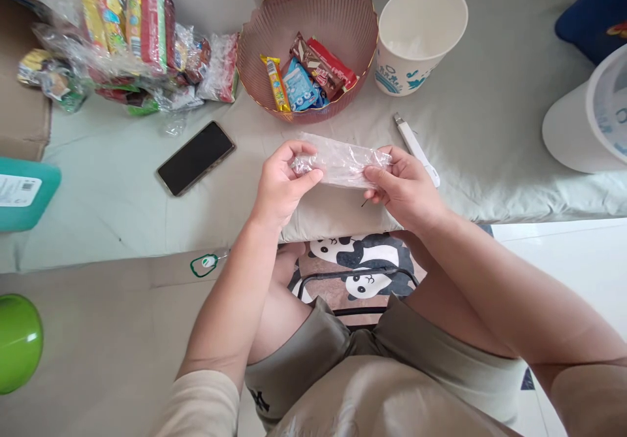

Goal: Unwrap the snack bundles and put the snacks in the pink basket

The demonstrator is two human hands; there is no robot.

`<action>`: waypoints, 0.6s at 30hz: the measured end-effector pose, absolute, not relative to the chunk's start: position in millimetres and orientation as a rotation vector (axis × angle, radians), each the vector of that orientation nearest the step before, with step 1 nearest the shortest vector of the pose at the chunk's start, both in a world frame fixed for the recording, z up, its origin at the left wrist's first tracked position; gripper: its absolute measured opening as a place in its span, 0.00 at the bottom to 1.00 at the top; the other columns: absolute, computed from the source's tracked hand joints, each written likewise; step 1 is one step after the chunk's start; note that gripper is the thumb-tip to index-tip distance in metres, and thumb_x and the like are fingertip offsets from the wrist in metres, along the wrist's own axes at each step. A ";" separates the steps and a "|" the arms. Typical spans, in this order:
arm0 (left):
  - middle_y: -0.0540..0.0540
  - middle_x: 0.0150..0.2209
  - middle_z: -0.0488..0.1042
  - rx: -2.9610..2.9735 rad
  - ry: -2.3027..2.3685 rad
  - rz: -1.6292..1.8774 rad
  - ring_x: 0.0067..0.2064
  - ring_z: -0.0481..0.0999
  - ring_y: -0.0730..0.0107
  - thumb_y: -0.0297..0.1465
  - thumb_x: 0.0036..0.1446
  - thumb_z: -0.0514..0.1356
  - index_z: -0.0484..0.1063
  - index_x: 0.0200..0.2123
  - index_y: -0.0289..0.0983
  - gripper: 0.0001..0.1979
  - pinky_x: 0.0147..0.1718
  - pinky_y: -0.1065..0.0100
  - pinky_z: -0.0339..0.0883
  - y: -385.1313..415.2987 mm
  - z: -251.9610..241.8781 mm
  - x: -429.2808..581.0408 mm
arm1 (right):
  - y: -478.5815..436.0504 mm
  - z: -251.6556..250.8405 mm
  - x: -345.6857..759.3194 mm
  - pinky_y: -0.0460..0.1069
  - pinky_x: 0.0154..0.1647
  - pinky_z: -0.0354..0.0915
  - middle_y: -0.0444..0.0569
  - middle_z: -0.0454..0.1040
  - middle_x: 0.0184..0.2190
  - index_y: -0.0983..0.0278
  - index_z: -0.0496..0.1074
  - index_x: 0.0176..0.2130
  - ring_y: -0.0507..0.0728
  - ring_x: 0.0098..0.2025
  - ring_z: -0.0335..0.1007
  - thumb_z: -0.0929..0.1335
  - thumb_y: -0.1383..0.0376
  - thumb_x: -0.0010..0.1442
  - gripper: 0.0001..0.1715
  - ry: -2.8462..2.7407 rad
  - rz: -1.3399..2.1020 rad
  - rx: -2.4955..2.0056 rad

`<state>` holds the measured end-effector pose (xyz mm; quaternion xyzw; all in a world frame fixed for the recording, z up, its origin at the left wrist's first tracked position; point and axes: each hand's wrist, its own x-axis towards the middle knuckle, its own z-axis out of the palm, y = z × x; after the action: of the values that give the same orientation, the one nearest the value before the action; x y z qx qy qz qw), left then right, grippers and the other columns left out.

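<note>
A clear plastic bag (337, 159), crinkled and folded into a long strip, is stretched between my two hands above the front of the covered surface. My left hand (284, 182) pinches its left end between thumb and fingers. At the other end, my right hand (406, 185) grips the plastic, thumb on top. A thin dark strand pokes out below the right fingers; I cannot tell what it is. Just beyond my right hand lies a white box cutter (416, 148). Behind the bag stands a pink ribbed bowl (259, 25) with several wrapped snacks (313, 71) in it.
A white paper bucket (416, 25) stands right of the bowl, and a white bin (568, 123) farther right. Bagged snacks (137, 38) pile up at the back left. A phone (196, 158) and a teal container (29, 192) lie to the left. The surface's front edge runs below my hands.
</note>
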<state>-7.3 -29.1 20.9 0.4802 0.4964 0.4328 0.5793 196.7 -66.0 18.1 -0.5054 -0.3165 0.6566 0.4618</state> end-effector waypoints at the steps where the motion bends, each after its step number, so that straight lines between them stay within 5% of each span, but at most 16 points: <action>1: 0.50 0.44 0.74 1.120 1.158 1.013 0.35 0.75 0.75 0.35 0.40 0.76 0.73 0.39 0.42 0.23 0.36 0.71 0.73 -29.7 20.6 -7.1 | -66.2 17.9 196.6 0.46 0.25 0.64 0.40 0.73 0.29 0.59 0.66 0.39 0.49 0.24 0.68 0.79 0.56 0.50 0.25 -0.777 1.582 -1.238; 6: 0.46 0.46 0.73 1.224 1.100 1.002 0.38 0.74 0.71 0.49 0.48 0.73 0.71 0.40 0.43 0.23 0.35 0.70 0.71 -32.5 21.1 -6.8 | -69.7 15.1 198.5 0.47 0.30 0.60 0.39 0.68 0.26 0.61 0.67 0.33 0.48 0.27 0.63 0.78 0.55 0.53 0.20 -0.874 1.582 -1.178; 10: 0.46 0.51 0.75 1.143 1.064 1.000 0.41 0.78 0.68 0.52 0.43 0.75 0.68 0.47 0.47 0.33 0.35 0.69 0.72 -32.9 24.9 -5.9 | -72.3 15.1 200.8 0.46 0.28 0.52 0.39 0.66 0.24 0.61 0.66 0.32 0.47 0.25 0.58 0.76 0.58 0.57 0.17 -0.977 1.613 -1.202; 12: 0.47 0.44 0.77 1.110 1.086 0.916 0.34 0.77 0.71 0.51 0.44 0.76 0.69 0.48 0.46 0.33 0.32 0.70 0.71 -34.2 25.8 -4.4 | -72.6 17.6 200.6 0.46 0.28 0.53 0.39 0.68 0.25 0.62 0.68 0.34 0.47 0.25 0.59 0.76 0.58 0.57 0.16 -1.025 1.587 -1.230; 15: 0.50 0.28 0.72 1.186 1.166 0.826 0.25 0.68 0.77 0.51 0.53 0.72 0.74 0.36 0.40 0.22 0.23 0.73 0.62 -37.3 24.1 -1.9 | -72.4 22.6 198.4 0.46 0.25 0.55 0.40 0.68 0.22 0.62 0.70 0.34 0.48 0.23 0.60 0.75 0.54 0.59 0.16 -1.101 1.472 -1.346; 18: 0.51 0.24 0.70 1.243 1.231 0.831 0.20 0.61 0.79 0.52 0.56 0.69 0.75 0.31 0.39 0.21 0.18 0.72 0.55 -38.8 20.8 -0.2 | -72.3 25.7 196.1 0.47 0.22 0.53 0.38 0.63 0.16 0.61 0.70 0.32 0.48 0.19 0.56 0.72 0.49 0.63 0.20 -1.136 1.345 -1.434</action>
<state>-0.2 -38.8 20.8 0.5289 0.5237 0.3534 0.5666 196.1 -72.3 25.7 -0.5725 -0.4536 0.5370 0.4219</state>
